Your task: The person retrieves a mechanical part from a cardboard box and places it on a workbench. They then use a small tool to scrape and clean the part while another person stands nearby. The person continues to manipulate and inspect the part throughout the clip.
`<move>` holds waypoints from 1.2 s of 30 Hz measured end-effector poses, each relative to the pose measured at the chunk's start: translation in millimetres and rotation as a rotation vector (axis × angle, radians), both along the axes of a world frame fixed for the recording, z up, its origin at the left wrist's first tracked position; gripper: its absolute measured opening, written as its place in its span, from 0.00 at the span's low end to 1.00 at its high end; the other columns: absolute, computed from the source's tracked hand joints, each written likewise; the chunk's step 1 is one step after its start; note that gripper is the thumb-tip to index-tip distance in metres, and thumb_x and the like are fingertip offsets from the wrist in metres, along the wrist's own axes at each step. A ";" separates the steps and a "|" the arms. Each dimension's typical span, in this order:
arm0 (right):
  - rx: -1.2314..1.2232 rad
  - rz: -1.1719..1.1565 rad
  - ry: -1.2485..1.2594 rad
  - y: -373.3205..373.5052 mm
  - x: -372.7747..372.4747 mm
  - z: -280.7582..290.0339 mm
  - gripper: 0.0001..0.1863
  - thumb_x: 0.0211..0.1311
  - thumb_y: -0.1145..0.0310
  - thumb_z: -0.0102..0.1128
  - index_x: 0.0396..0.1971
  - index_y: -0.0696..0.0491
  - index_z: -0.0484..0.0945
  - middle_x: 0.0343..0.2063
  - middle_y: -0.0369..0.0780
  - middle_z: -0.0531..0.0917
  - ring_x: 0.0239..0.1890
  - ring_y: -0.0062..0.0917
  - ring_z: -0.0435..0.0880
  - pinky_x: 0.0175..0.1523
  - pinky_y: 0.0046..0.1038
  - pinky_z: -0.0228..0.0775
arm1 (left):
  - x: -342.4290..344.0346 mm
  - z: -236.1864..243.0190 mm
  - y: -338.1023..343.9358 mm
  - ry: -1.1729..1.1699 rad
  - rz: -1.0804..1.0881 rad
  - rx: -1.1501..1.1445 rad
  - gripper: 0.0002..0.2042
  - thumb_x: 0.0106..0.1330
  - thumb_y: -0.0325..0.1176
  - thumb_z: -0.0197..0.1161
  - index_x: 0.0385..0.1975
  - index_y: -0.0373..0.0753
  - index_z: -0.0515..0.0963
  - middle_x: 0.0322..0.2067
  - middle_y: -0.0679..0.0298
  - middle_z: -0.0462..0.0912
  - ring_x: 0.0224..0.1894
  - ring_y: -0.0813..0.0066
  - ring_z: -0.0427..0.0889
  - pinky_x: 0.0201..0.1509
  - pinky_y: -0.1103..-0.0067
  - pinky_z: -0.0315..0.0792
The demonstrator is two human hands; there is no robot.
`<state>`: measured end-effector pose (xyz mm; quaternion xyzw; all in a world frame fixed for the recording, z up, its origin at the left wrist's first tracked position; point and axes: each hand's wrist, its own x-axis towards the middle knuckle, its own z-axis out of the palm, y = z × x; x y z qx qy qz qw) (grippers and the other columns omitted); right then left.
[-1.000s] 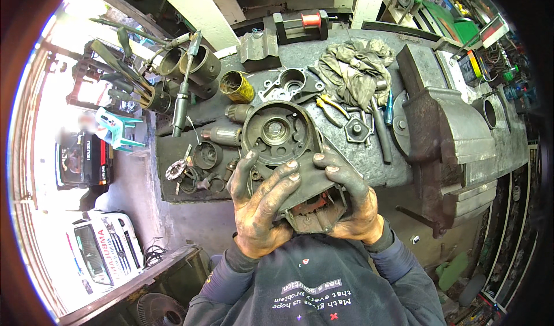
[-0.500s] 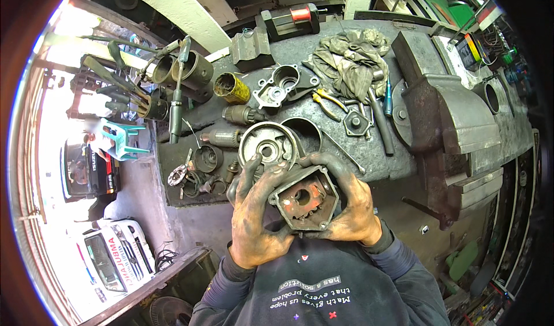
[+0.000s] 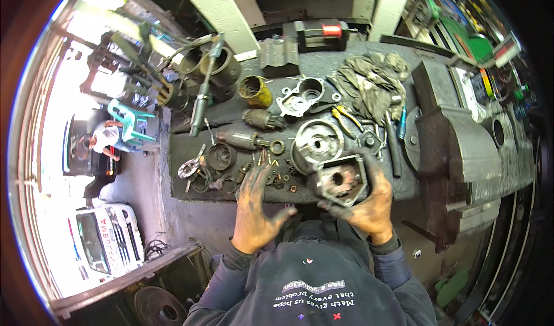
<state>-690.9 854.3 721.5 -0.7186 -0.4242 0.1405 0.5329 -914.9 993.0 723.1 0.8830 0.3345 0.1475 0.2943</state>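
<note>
My right hand [image 3: 369,210] grips a grimy angular metal housing [image 3: 340,182] with an open, reddish interior, below a round grey housing [image 3: 318,140] whose bore faces up. My left hand [image 3: 254,208] is open to its left, thumb spread, holding nothing, fingertips over small loose parts [image 3: 278,179] near the bench's front edge. Behind them lie a cylindrical armature [image 3: 236,139], a geared part [image 3: 261,118], a dirty yellow can [image 3: 257,94] and a bored casting [image 3: 300,101].
A large dark vise [image 3: 444,141] fills the bench's right, beside a crumpled rag [image 3: 375,81], yellow pliers [image 3: 343,120] and a blue screwdriver [image 3: 402,121]. Metal cylinders [image 3: 219,72] stand back left. Beyond are a person [image 3: 104,138], a teal chair [image 3: 130,121] and a white van [image 3: 104,239].
My left hand has let go of the housings and separated leftward. My right hand has shifted the angular housing rightward, with the round housing also farther right. The whole view has shifted slightly.
</note>
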 end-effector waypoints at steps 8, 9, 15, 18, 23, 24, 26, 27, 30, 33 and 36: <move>-0.022 0.028 -0.139 22.4 17.3 -7.4 0.54 0.33 0.60 0.92 0.65 0.56 0.72 0.52 0.47 0.86 0.52 0.40 0.87 0.60 0.38 0.79 | -73.0 -75.4 12.6 0.050 0.368 -0.078 0.28 0.58 0.35 0.78 0.57 0.31 0.79 0.54 0.43 0.83 0.58 0.44 0.82 0.64 0.62 0.75; -0.060 0.045 -0.150 25.1 16.3 -8.7 0.54 0.33 0.61 0.91 0.65 0.56 0.72 0.53 0.47 0.85 0.52 0.40 0.87 0.60 0.39 0.78 | -77.0 -81.9 8.4 0.051 0.386 -0.116 0.27 0.59 0.35 0.77 0.56 0.31 0.79 0.53 0.43 0.84 0.56 0.44 0.83 0.62 0.62 0.76; -0.121 0.157 -0.203 44.2 14.9 -26.9 0.57 0.30 0.63 0.91 0.67 0.54 0.70 0.54 0.48 0.84 0.52 0.41 0.87 0.58 0.39 0.79 | -101.8 -104.0 -2.3 0.012 0.551 -0.216 0.22 0.59 0.32 0.76 0.52 0.33 0.82 0.46 0.48 0.87 0.50 0.49 0.87 0.56 0.64 0.79; -0.109 0.203 -0.178 48.2 17.2 -34.3 0.56 0.31 0.67 0.89 0.68 0.52 0.68 0.54 0.47 0.84 0.53 0.40 0.86 0.59 0.38 0.78 | -126.0 -105.0 7.0 -0.085 0.708 -0.223 0.21 0.59 0.30 0.77 0.52 0.33 0.82 0.46 0.50 0.88 0.47 0.56 0.89 0.53 0.67 0.81; -0.108 0.241 -0.235 51.5 18.1 -35.8 0.57 0.33 0.71 0.87 0.69 0.51 0.65 0.55 0.44 0.82 0.55 0.39 0.84 0.62 0.37 0.76 | -158.7 -96.7 52.5 -0.321 0.951 -0.153 0.32 0.56 0.36 0.81 0.59 0.30 0.78 0.52 0.47 0.86 0.52 0.60 0.88 0.58 0.68 0.80; -0.105 0.235 -0.247 51.8 17.1 -35.5 0.57 0.33 0.71 0.87 0.69 0.51 0.65 0.55 0.44 0.82 0.55 0.39 0.83 0.63 0.37 0.75 | -160.3 -94.1 67.8 -0.401 0.968 -0.116 0.35 0.55 0.38 0.82 0.61 0.29 0.76 0.53 0.45 0.85 0.54 0.59 0.87 0.60 0.68 0.79; -0.124 0.218 -0.223 52.0 15.2 -35.0 0.57 0.33 0.70 0.89 0.68 0.50 0.66 0.56 0.44 0.81 0.56 0.39 0.83 0.63 0.37 0.75 | -158.2 -88.9 100.1 -0.418 0.969 0.027 0.42 0.52 0.43 0.84 0.64 0.26 0.73 0.56 0.42 0.84 0.58 0.55 0.85 0.63 0.66 0.77; -0.110 0.226 -0.202 51.9 14.7 -35.1 0.56 0.33 0.69 0.89 0.68 0.51 0.66 0.56 0.43 0.81 0.56 0.38 0.83 0.63 0.37 0.75 | -152.7 -87.5 117.1 -0.354 0.956 0.132 0.45 0.51 0.46 0.84 0.65 0.24 0.71 0.57 0.41 0.83 0.60 0.53 0.84 0.65 0.65 0.76; -0.100 0.218 -0.204 50.0 14.0 -38.3 0.54 0.34 0.70 0.89 0.67 0.52 0.68 0.55 0.43 0.81 0.55 0.36 0.83 0.63 0.36 0.75 | -140.0 -83.3 157.8 -0.190 0.924 0.079 0.50 0.47 0.49 0.85 0.67 0.24 0.69 0.58 0.40 0.82 0.62 0.48 0.82 0.67 0.63 0.74; -0.087 0.224 -0.060 47.5 15.0 -45.4 0.52 0.37 0.70 0.88 0.67 0.53 0.68 0.54 0.43 0.82 0.54 0.33 0.83 0.63 0.35 0.74 | -135.9 -85.1 160.6 -0.162 0.896 -0.029 0.50 0.46 0.49 0.86 0.67 0.28 0.68 0.57 0.42 0.83 0.58 0.48 0.85 0.64 0.64 0.77; -0.156 0.206 0.028 45.3 16.2 -53.4 0.57 0.37 0.74 0.87 0.72 0.54 0.63 0.58 0.41 0.78 0.58 0.31 0.79 0.66 0.34 0.72 | -144.5 -92.9 128.8 -0.350 0.907 -0.040 0.50 0.44 0.47 0.86 0.67 0.29 0.68 0.58 0.40 0.80 0.61 0.45 0.81 0.68 0.63 0.73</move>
